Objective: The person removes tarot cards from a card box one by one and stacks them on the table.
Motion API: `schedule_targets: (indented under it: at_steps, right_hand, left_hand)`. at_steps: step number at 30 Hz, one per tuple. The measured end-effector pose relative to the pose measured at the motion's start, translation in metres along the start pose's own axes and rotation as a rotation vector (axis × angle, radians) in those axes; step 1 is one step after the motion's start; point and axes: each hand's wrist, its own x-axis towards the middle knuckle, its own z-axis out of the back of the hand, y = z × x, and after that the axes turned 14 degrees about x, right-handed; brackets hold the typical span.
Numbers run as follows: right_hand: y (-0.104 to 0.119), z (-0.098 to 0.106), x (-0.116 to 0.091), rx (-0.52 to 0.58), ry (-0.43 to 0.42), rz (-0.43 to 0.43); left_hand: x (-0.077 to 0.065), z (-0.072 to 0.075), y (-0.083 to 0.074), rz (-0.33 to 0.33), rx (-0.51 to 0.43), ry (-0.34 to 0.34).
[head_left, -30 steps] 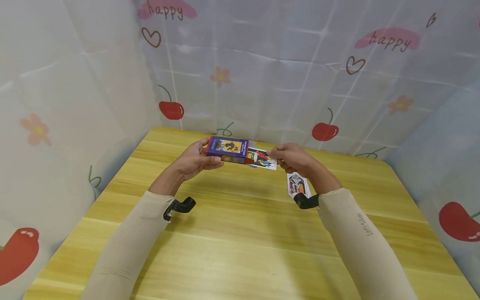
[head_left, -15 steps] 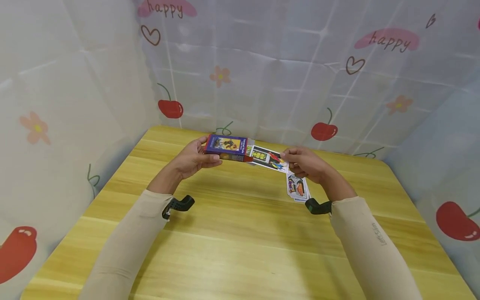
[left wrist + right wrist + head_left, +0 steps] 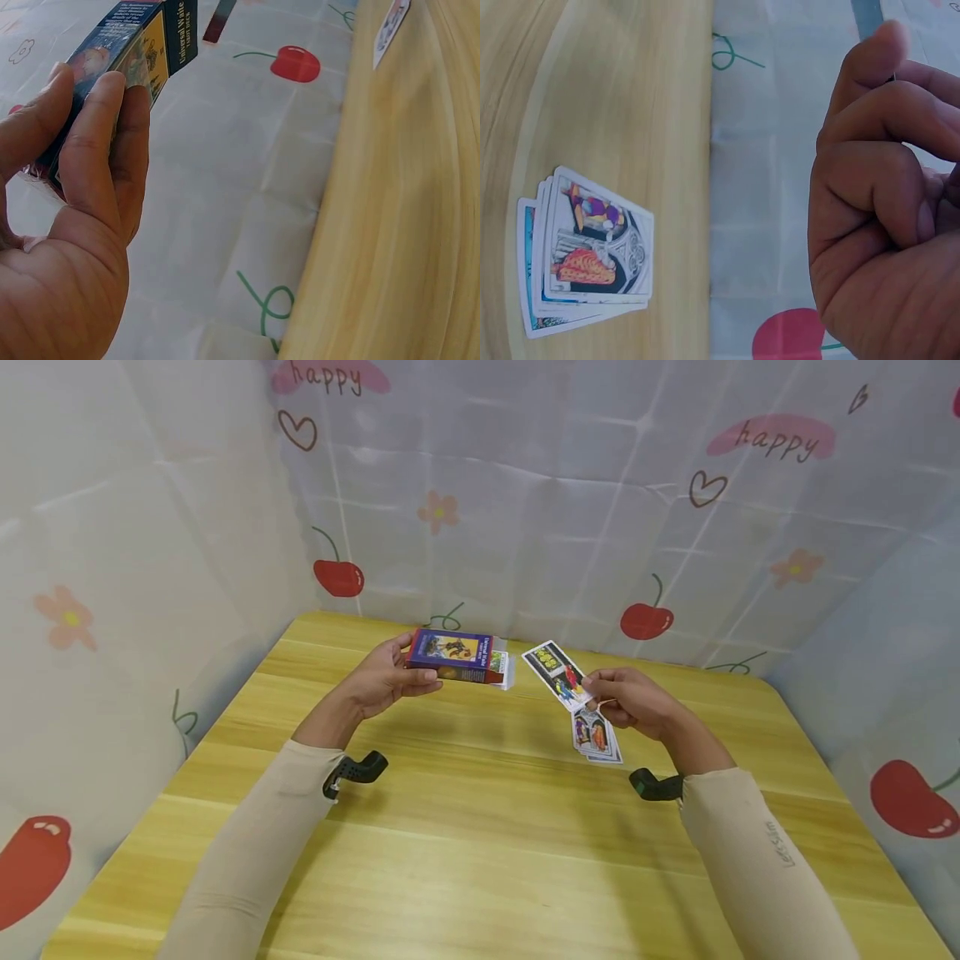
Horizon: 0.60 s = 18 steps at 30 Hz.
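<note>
My left hand (image 3: 387, 677) grips a blue and red tarot card box (image 3: 453, 653) by its closed end, above the back of the table. The box also shows in the left wrist view, its printed side (image 3: 112, 45) between thumb and fingers. From its right end stick out card edges (image 3: 500, 664) and a clear flap. My right hand (image 3: 633, 700) pinches one tarot card (image 3: 558, 673) by its near corner, tilted and apart from the box. Just below that card, a small stack of tarot cards (image 3: 604, 240) lies face up on the table, slightly fanned.
The wooden table (image 3: 465, 843) ends at the back against a hanging cloth (image 3: 525, 543) printed with cherries and flowers. More cloth closes in the left and right sides. A black wrist mount (image 3: 360, 768) juts from the left sleeve, another (image 3: 654, 785) from the right.
My right hand has drawn the card fully out of the box and moved right and toward me, turning the card to a slant. The left hand holds the box almost still.
</note>
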Motion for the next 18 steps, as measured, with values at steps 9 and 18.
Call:
schedule_targets:
  at_steps: [9, 18]
  right_hand:
    - [-0.014, 0.004, -0.003, 0.026, -0.060, -0.021]
    - [-0.027, 0.009, -0.007, -0.008, -0.133, -0.064]
  left_hand:
    - [0.000, 0.000, 0.001, 0.013, -0.010, -0.006]
    - [0.000, 0.000, 0.001, 0.009, -0.004, -0.005]
